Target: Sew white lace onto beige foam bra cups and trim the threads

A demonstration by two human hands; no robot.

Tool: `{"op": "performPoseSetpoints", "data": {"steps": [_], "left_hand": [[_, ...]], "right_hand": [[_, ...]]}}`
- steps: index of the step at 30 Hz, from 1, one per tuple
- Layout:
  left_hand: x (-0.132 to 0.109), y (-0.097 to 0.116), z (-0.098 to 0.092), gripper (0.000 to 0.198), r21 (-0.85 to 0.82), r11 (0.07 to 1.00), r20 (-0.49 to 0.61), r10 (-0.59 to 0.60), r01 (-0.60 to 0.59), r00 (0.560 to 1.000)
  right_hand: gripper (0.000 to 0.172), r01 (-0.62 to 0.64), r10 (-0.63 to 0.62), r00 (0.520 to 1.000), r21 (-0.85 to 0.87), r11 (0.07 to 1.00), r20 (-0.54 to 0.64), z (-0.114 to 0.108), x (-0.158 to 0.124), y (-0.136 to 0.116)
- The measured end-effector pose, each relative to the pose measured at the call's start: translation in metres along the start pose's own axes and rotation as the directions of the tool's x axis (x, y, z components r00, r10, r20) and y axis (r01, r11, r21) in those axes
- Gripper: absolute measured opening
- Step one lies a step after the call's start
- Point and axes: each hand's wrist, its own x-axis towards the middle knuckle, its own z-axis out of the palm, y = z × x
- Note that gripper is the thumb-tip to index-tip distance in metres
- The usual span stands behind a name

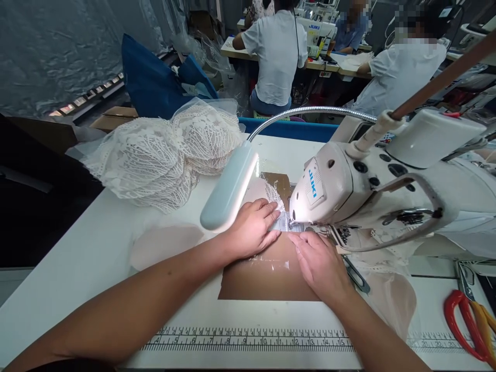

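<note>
My left hand (258,227) lies over a pale cup-shaped piece with lace trim (273,194), its fingers together and pressing the piece down left of the needle area. My right hand (318,261) has its fingertips drawn together at the front of the presser foot (296,226); what they grip there is too small to make out. Both hands rest on a brown taped sheet (267,281) on the machine bed. The white JUKI sewing machine (329,181) stands to the right, hiding part of the needle area.
A lamp (228,188) on a bent metal neck hangs above my left forearm. Stacked lace cups (155,155) lie back left, a loose pale cup (166,245) nearer. At right are red-handled scissors (463,323), thread snips (356,274) and sheer fabric (391,294). Co-workers sit beyond.
</note>
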Motion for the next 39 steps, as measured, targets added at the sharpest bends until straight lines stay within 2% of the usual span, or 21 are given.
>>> {"op": "performPoseSetpoints", "data": {"steps": [11, 14, 16, 19, 22, 26, 28, 29, 31, 33, 34, 35, 36, 37, 38, 39], "left_hand": [[0.001, 0.003, -0.009, 0.052, 0.051, 0.992, 0.022, -0.113, 0.112, 0.993], [0.001, 0.000, -0.013, 0.053, 0.043, 0.989, 0.062, -0.145, 0.143, 0.987], [0.000, -0.002, -0.021, 0.054, 0.007, 0.989, 0.129, -0.149, 0.150, 0.980], [-0.003, -0.004, -0.049, 0.061, -0.134, 0.972, 0.269, -0.153, 0.194, 0.951], [-0.013, -0.004, -0.098, 0.059, -0.237, 0.928, 0.329, -0.200, 0.286, 0.923], [-0.043, -0.012, -0.169, 0.052, -0.146, 0.942, 0.333, -0.241, 0.303, 0.912], [-0.073, -0.024, -0.188, 0.057, -0.031, 0.934, 0.347, -0.324, 0.356, 0.880], [-0.091, -0.031, -0.189, 0.061, 0.048, 0.898, 0.311, -0.429, 0.437, 0.848], [-0.130, -0.045, -0.177, 0.072, 0.157, 0.795, 0.235, -0.606, 0.586, 0.760], [-0.164, -0.052, -0.151, 0.068, 0.149, 0.703, 0.264, -0.706, 0.696, 0.657], [-0.176, -0.052, -0.136, 0.062, 0.113, 0.672, 0.248, -0.732, 0.732, 0.634], [-0.185, -0.047, -0.122, 0.055, 0.040, 0.644, 0.141, -0.761, 0.764, 0.634], [-0.189, -0.039, -0.110, 0.047, -0.091, 0.654, 0.104, -0.744, 0.751, 0.660], [-0.189, -0.029, -0.101, 0.041, -0.258, 0.638, 0.125, -0.723, 0.726, 0.679], [-0.184, -0.016, -0.095, 0.035, -0.425, 0.586, 0.219, -0.672, 0.690, 0.707], [-0.176, -0.002, -0.092, 0.030, -0.561, 0.511, 0.345, -0.571, 0.651, 0.745]], "right_hand": [[0.037, -0.015, 0.014, 0.999, 0.034, 0.999, 0.032, 0.001, -0.001, 0.001], [0.037, -0.027, 0.026, 0.999, 0.033, 0.999, 0.038, 0.000, -0.001, 0.000], [0.036, -0.041, 0.040, 0.998, 0.018, 0.999, 0.044, -0.001, -0.001, 0.000], [0.035, -0.043, 0.043, 0.998, 0.006, 0.999, 0.052, -0.002, 0.000, -0.001], [0.036, -0.006, 0.006, 0.999, 0.008, 1.000, 0.048, -0.002, -0.002, 0.001], [0.035, 0.030, -0.030, 0.999, 0.010, 0.999, 0.021, 0.001, -0.006, 0.008], [0.034, 0.053, -0.054, 0.998, 0.021, 0.998, 0.025, 0.004, -0.008, 0.011], [0.034, 0.067, -0.068, 0.998, 0.023, 0.997, 0.019, 0.006, -0.008, 0.013], [0.034, 0.082, -0.082, 0.997, 0.028, 0.996, -0.006, 0.008, -0.009, 0.014], [0.034, 0.085, -0.084, 0.996, 0.034, 0.996, -0.031, 0.009, -0.010, 0.014], [0.034, 0.085, -0.083, 0.996, 0.036, 0.996, -0.037, 0.010, -0.010, 0.014], [0.034, 0.083, -0.082, 0.996, 0.036, 0.996, -0.039, 0.010, -0.009, 0.013], [0.034, 0.079, -0.078, 0.996, 0.038, 0.996, -0.039, 0.010, -0.008, 0.013], [0.034, 0.072, -0.070, 0.997, 0.044, 0.996, -0.034, 0.009, -0.008, 0.012], [0.034, 0.062, -0.061, 0.998, 0.056, 0.997, -0.029, 0.008, -0.007, 0.011], [0.033, 0.049, -0.047, 0.999, 0.072, 0.996, -0.023, 0.006, -0.006, 0.010]]}}
